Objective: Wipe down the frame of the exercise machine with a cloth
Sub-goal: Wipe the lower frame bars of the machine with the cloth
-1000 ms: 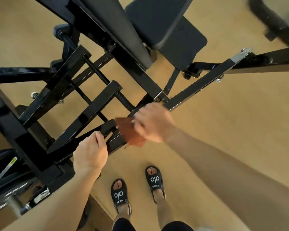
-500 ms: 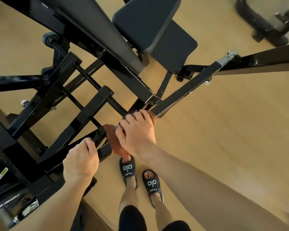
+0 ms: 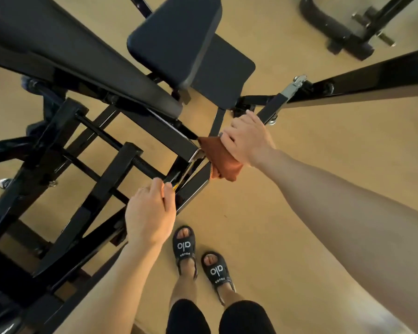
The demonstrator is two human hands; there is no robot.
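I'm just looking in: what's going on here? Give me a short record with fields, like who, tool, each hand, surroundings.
who: a person standing over a black exercise machine frame, seen from above
tool: a rust-brown cloth
right hand: presses the cloth against a slanted frame bar
left hand: grips the lower end of the frame
padding: a dark seat pad lies above the hands in the view
footwear: black sandals
floor: tan
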